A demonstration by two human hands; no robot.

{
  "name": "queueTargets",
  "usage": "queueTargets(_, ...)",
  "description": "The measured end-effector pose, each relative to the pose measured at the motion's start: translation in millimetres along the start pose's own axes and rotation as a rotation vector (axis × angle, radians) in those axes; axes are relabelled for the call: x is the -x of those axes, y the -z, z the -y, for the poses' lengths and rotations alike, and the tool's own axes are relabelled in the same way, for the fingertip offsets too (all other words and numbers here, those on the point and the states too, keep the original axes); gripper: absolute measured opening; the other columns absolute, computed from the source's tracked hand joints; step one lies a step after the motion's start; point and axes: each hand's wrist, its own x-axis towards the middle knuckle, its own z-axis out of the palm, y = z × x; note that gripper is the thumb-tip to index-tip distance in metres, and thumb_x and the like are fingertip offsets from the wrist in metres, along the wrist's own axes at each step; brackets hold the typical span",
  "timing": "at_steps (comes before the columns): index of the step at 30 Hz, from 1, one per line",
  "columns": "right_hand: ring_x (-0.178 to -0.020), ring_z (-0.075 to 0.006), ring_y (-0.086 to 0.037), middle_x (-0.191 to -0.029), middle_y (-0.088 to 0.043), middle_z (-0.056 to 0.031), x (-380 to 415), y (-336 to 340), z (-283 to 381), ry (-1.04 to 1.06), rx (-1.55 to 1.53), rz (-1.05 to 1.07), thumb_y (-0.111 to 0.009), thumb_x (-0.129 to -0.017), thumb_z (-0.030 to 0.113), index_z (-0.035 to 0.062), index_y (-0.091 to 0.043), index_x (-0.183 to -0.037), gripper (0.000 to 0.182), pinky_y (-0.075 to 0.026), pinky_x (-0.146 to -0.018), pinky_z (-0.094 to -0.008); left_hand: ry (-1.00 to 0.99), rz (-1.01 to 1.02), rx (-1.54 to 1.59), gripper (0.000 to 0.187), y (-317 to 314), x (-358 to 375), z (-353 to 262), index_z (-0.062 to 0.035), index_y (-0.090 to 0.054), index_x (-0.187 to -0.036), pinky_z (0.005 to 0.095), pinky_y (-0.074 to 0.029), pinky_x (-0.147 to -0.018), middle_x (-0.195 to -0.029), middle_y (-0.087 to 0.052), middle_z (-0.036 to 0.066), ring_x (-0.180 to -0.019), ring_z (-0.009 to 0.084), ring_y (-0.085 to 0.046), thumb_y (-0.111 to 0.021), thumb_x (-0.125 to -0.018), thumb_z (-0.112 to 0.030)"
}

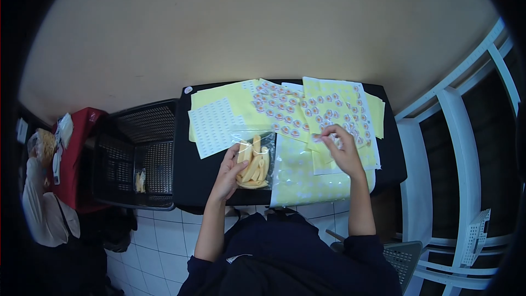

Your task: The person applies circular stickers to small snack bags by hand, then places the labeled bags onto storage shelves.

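Note:
A clear plastic bag (262, 138) of yellow snack sticks (253, 167) lies on the black table (189, 178). My left hand (229, 171) holds the bag at its left side. To the right, my right hand (339, 148) pinches a small round sticker at the fingertips, over a yellow sticker sheet (337, 107). More sheets of round red-and-white stickers (282, 111) are spread across the table behind the bag. A white sheet of small labels (211, 126) lies at the left.
A black plastic crate (118, 175) stands left of the table with one packed bag (141, 181) inside. Farther left is a red-covered surface (74, 153) with bags on it. White railings (466, 148) run along the right. A grey basket (402, 260) sits low right.

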Motion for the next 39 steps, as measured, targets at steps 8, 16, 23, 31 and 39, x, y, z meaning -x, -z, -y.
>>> queueTargets(8,-0.074,-0.0183,-0.054,-0.073,-0.055,-0.0043,-36,-83,102,0.357,-0.022,0.674,-0.052,-0.075,0.008,0.0069,-0.051,-0.101,0.026,-0.031,-0.078,-0.0305,0.099,0.180,-0.046,0.049,24,15,-34,-0.0016,-0.025,-0.127,0.0274,-0.038,-0.088,-0.115,-0.044,0.013,-0.106,0.0158,-0.046,-0.046,-0.084,-0.014)
queueTargets(16,-0.072,-0.0147,-0.056,-0.070,-0.054,0.0007,-51,-124,130,0.346,0.110,0.992,-0.052,-0.075,0.008,0.0068,-0.040,-0.117,0.044,-0.030,-0.085,-0.0326,0.209,0.234,-0.076,0.042,44,29,-65,0.0021,-0.031,-0.120,0.0286,-0.043,-0.085,-0.111,-0.046,0.014,-0.102,0.0160,-0.050,-0.040,-0.088,-0.023)
queueTargets(23,-0.073,-0.0144,-0.056,-0.069,-0.054,0.0002,-49,-137,136,0.403,0.165,0.993,-0.052,-0.075,0.008,0.0052,-0.040,-0.118,0.045,-0.030,-0.085,-0.0337,0.230,0.281,-0.093,0.041,58,31,-72,0.0005,-0.033,-0.119,0.0272,-0.043,-0.085,-0.110,-0.047,0.013,-0.101,0.0150,-0.050,-0.042,-0.087,-0.024)
queueTargets(31,-0.072,-0.0199,-0.055,-0.068,-0.055,-0.0031,-50,-149,142,0.453,0.301,0.990,-0.052,-0.076,0.009,0.0035,-0.034,-0.120,0.048,-0.033,-0.081,-0.0348,0.229,0.307,-0.170,0.040,67,25,-71,0.0014,-0.034,-0.120,0.0259,-0.041,-0.086,-0.110,-0.047,0.011,-0.101,0.0134,-0.048,-0.041,-0.088,-0.021)
queueTargets(39,-0.073,-0.0224,-0.055,-0.068,-0.054,-0.0044,-56,-149,148,0.518,0.342,0.969,-0.051,-0.075,0.008,0.0024,-0.035,-0.118,0.046,-0.034,-0.081,-0.0372,0.204,0.366,-0.158,0.046,65,22,-83,0.0012,-0.034,-0.119,0.0256,-0.039,-0.086,-0.108,-0.049,0.011,-0.099,0.0128,-0.049,-0.052,-0.083,-0.021)
